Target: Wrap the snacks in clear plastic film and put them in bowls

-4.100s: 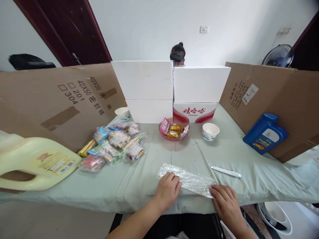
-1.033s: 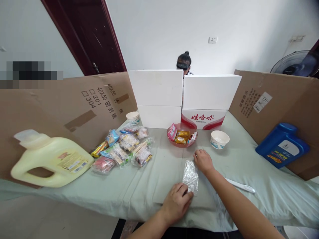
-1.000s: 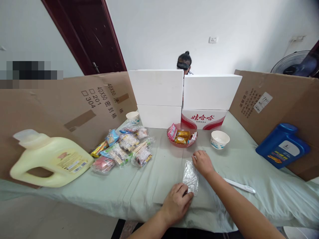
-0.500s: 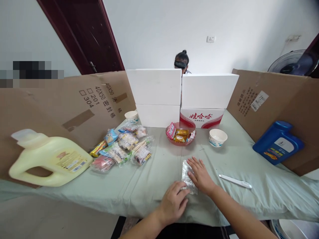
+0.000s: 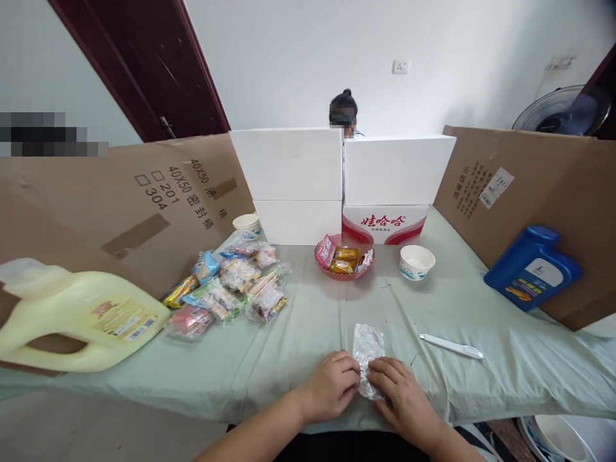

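A folded strip of clear plastic film (image 5: 368, 340) lies flat on the pale green cloth (image 5: 317, 321) near the table's front edge, its crinkled surface breaking the light into small silvery creases and its outline a narrow upright rectangle. The left hand (image 5: 330, 386) is loosely curled at the strip's left edge, fingertips against the film; whether it pinches the plastic cannot be told. The right hand (image 5: 403, 396) is half open, fingers gently bent with their tips on the strip's lower right part, and any firm hold there is likewise unclear. Right of the strip, a slim, smooth white plastic tool (image 5: 451, 346) lies slantwise on the softly wrinkled cloth. Farther back stand a round, translucent pink bowl (image 5: 344, 276) of shiny wrapped snacks (image 5: 345, 258) and, to its right, a white paper bowl (image 5: 414, 271) with bluish print. To the left, glossy see-through packets (image 5: 231, 282) form a loose heap beside a rounded, pale yellow plastic jug (image 5: 96, 321) with a moulded handle. A blue plastic bottle (image 5: 532, 269) leans against matte brown cardboard (image 5: 553, 173) on the far right. Smooth white boxes (image 5: 291, 167) stand stacked behind the pink bowl.
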A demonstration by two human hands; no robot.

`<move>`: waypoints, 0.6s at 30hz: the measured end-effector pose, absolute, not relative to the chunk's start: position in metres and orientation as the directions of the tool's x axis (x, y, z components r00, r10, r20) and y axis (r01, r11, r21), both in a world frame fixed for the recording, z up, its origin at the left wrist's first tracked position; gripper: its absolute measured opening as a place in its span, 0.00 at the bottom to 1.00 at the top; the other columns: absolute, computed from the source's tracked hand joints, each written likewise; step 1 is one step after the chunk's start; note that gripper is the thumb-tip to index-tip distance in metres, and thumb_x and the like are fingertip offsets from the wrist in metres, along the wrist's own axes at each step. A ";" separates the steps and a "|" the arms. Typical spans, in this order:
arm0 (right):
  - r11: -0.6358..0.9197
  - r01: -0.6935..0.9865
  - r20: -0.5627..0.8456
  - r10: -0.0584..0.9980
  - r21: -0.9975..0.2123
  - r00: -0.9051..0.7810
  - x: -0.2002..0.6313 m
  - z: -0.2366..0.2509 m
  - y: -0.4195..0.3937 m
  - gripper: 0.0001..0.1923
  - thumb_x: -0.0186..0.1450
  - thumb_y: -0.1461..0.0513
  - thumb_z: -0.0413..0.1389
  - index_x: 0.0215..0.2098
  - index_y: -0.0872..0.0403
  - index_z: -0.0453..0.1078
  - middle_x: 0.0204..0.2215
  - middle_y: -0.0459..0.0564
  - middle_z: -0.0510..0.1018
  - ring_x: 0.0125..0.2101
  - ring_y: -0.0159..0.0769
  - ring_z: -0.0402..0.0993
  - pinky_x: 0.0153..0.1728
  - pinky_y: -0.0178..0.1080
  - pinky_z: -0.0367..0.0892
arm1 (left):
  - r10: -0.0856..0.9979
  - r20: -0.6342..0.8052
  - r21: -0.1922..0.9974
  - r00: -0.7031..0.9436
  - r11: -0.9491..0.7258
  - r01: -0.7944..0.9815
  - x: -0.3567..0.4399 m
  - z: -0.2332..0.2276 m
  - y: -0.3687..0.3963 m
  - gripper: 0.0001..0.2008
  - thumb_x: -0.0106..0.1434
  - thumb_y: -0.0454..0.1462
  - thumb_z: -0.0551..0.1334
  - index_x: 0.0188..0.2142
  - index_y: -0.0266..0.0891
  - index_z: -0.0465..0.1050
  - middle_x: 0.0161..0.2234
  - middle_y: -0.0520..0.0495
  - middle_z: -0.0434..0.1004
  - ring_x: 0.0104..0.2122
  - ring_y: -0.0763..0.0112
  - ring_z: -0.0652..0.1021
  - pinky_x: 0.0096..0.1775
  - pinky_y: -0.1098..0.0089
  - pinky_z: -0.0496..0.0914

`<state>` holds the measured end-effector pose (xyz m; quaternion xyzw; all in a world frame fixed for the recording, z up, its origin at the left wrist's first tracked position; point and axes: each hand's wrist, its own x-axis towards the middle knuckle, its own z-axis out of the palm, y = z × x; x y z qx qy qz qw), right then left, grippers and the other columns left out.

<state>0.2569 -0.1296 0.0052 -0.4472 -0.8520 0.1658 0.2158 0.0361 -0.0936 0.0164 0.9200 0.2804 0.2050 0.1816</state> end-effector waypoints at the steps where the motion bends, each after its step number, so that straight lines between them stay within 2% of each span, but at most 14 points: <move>1: 0.523 0.674 0.231 0.847 -0.522 -0.479 0.256 0.006 -0.127 0.14 0.64 0.64 0.50 0.47 0.49 0.71 0.48 0.53 0.76 0.51 0.43 0.69 0.53 0.48 0.64 | 0.625 0.266 0.484 0.734 -0.745 0.458 0.038 0.020 -0.091 0.05 0.61 0.31 0.57 0.35 0.40 0.69 0.38 0.48 0.76 0.40 0.66 0.75 0.45 0.67 0.68; 4: 0.372 0.659 0.206 0.925 -0.654 -0.318 0.252 0.007 -0.112 0.14 0.68 0.61 0.43 0.42 0.51 0.71 0.40 0.53 0.78 0.42 0.40 0.74 0.45 0.43 0.68 | 0.775 0.142 0.513 0.616 -0.590 0.624 0.048 0.031 -0.076 0.07 0.66 0.33 0.51 0.39 0.40 0.68 0.35 0.47 0.77 0.36 0.68 0.77 0.39 0.70 0.68; 7: 0.152 0.704 0.109 0.988 -0.694 -0.105 0.247 0.005 -0.093 0.16 0.66 0.56 0.48 0.49 0.53 0.67 0.40 0.54 0.79 0.38 0.41 0.76 0.40 0.41 0.69 | 0.880 -0.030 0.393 0.474 -0.426 0.815 0.067 0.037 -0.056 0.08 0.69 0.36 0.50 0.41 0.40 0.67 0.34 0.47 0.79 0.35 0.65 0.78 0.36 0.70 0.68; 10: 0.029 0.787 0.039 0.999 -0.616 -0.007 0.241 0.004 -0.079 0.21 0.66 0.56 0.49 0.55 0.56 0.62 0.40 0.54 0.79 0.39 0.42 0.77 0.40 0.39 0.69 | 0.919 -0.087 0.316 0.384 -0.340 0.885 0.084 0.035 -0.042 0.09 0.68 0.36 0.51 0.42 0.39 0.68 0.33 0.44 0.80 0.34 0.61 0.80 0.34 0.68 0.68; 14: -0.007 0.894 0.019 1.000 -0.449 0.018 0.233 0.005 -0.071 0.18 0.70 0.61 0.43 0.56 0.56 0.62 0.43 0.54 0.79 0.42 0.40 0.77 0.41 0.37 0.67 | 0.944 -0.077 0.287 0.321 -0.287 0.914 0.093 0.027 -0.039 0.09 0.68 0.36 0.51 0.44 0.37 0.68 0.33 0.42 0.80 0.33 0.59 0.80 0.33 0.67 0.69; 18: -0.036 0.920 0.003 0.999 -0.391 0.040 0.225 0.006 -0.067 0.17 0.70 0.61 0.44 0.54 0.55 0.63 0.45 0.55 0.78 0.41 0.40 0.77 0.37 0.37 0.67 | 0.961 -0.041 0.269 0.275 -0.254 0.929 0.091 0.025 -0.042 0.11 0.68 0.35 0.52 0.48 0.35 0.66 0.32 0.43 0.79 0.32 0.59 0.80 0.33 0.66 0.70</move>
